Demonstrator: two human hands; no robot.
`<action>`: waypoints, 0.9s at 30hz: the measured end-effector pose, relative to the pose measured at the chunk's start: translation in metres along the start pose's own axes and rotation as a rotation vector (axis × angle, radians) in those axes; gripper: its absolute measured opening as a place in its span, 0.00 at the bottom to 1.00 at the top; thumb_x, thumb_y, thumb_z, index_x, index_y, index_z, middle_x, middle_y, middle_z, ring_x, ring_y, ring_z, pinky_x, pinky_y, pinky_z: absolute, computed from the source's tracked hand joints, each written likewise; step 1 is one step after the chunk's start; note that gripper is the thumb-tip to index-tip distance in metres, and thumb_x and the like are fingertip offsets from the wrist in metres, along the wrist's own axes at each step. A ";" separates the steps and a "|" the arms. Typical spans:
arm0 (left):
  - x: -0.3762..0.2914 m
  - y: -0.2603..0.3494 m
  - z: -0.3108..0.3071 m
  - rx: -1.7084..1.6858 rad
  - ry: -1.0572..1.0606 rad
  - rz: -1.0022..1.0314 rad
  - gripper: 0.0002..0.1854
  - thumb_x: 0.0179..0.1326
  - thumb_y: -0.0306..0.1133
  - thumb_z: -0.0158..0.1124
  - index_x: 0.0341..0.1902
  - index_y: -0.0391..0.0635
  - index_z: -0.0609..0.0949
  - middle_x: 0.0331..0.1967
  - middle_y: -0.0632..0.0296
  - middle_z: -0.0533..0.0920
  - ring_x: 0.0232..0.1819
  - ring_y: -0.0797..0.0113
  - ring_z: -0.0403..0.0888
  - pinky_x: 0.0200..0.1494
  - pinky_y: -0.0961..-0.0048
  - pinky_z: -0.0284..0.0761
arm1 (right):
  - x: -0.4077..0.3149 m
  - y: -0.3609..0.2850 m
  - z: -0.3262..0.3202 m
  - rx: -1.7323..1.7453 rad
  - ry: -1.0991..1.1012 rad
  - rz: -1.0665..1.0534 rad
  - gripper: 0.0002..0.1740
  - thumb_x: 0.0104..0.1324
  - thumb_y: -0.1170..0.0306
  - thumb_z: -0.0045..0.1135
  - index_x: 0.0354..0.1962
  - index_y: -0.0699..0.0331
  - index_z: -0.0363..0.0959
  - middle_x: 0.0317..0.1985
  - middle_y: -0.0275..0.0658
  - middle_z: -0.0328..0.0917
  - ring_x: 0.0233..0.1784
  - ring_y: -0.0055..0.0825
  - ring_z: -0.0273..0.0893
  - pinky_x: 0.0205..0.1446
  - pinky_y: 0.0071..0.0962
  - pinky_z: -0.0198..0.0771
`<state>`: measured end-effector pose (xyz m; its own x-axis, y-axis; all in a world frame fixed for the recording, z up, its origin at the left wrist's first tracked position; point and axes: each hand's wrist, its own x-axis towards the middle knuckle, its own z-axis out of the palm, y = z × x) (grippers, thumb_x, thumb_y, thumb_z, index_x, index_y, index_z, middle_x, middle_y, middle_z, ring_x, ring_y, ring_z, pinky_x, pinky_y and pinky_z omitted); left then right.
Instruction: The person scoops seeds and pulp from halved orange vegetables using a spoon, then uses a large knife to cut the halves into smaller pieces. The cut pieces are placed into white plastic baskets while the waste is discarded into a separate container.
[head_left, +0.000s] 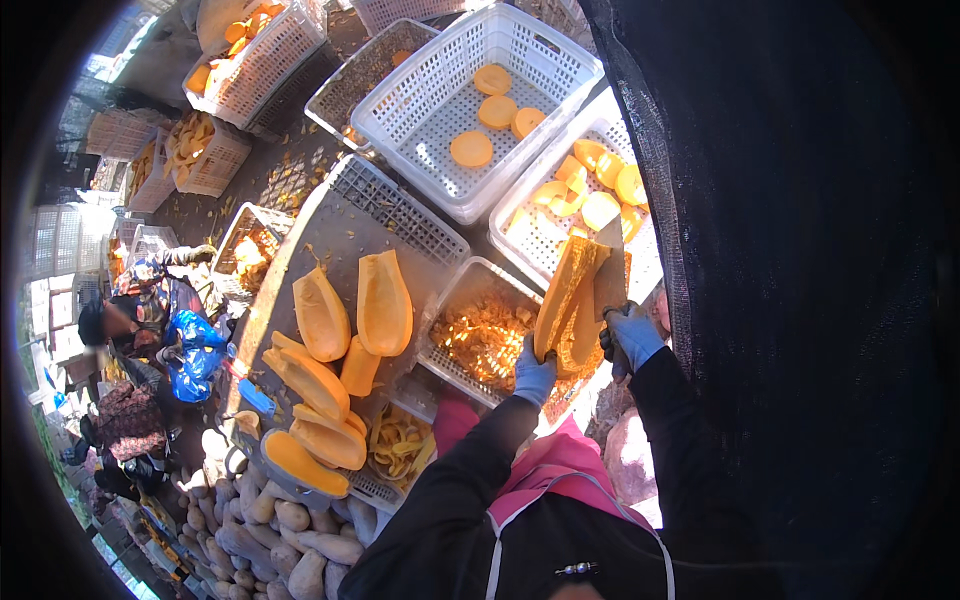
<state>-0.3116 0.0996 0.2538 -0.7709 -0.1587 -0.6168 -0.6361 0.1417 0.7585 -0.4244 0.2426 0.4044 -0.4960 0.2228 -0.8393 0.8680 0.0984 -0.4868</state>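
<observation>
My left hand (535, 375), in a bluish glove, grips the lower end of a peeled, hollowed squash piece (559, 300) from below. My right hand (634, 334), gloved alike with dark fingertips, is closed around the handle of a broad flat blade (611, 274), which looks like a cleaver. The blade stands against the right side of the squash; how deep it sits there cannot be made out. Beneath both hands a white crate (427, 352) holds orange pulp and scraps (480, 337). Peeled squash halves (385, 304) lie cut side up on the table (337, 217) at left.
Ahead, a white crate (450, 199) holds several round slices (471, 149). Another crate (510, 251) contains cut chunks (600, 210). A dark fabric sheet (787, 262) hangs close on my right. Unpeeled squashes (307, 574) are piled lower left; a person (165, 315) sits beyond the table.
</observation>
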 end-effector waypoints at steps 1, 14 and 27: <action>0.004 -0.007 -0.002 -0.019 -0.010 0.032 0.28 0.58 0.27 0.64 0.63 0.48 0.70 0.46 0.44 0.83 0.47 0.45 0.83 0.49 0.59 0.78 | 0.005 -0.002 -0.004 0.013 -0.021 0.057 0.07 0.71 0.69 0.49 0.43 0.63 0.66 0.21 0.37 0.69 0.16 0.25 0.67 0.17 0.26 0.63; 0.016 -0.007 -0.030 0.004 -0.038 0.060 0.26 0.58 0.26 0.65 0.62 0.46 0.72 0.44 0.45 0.83 0.49 0.47 0.83 0.51 0.59 0.77 | 0.095 0.004 -0.013 -0.039 -0.225 -0.153 0.06 0.69 0.68 0.50 0.31 0.58 0.71 0.21 0.36 0.70 0.17 0.24 0.65 0.19 0.26 0.60; 0.022 0.021 -0.027 -0.605 0.094 -0.159 0.29 0.54 0.13 0.57 0.62 0.44 0.76 0.39 0.62 0.82 0.37 0.70 0.80 0.38 0.76 0.75 | 0.091 -0.014 -0.023 0.279 -0.334 0.177 0.09 0.68 0.66 0.53 0.39 0.63 0.76 0.23 0.37 0.71 0.18 0.28 0.67 0.21 0.27 0.62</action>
<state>-0.3405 0.0726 0.2618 -0.6451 -0.2214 -0.7313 -0.5899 -0.4640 0.6608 -0.4813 0.2836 0.3407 -0.3617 -0.1161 -0.9250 0.9226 -0.1876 -0.3372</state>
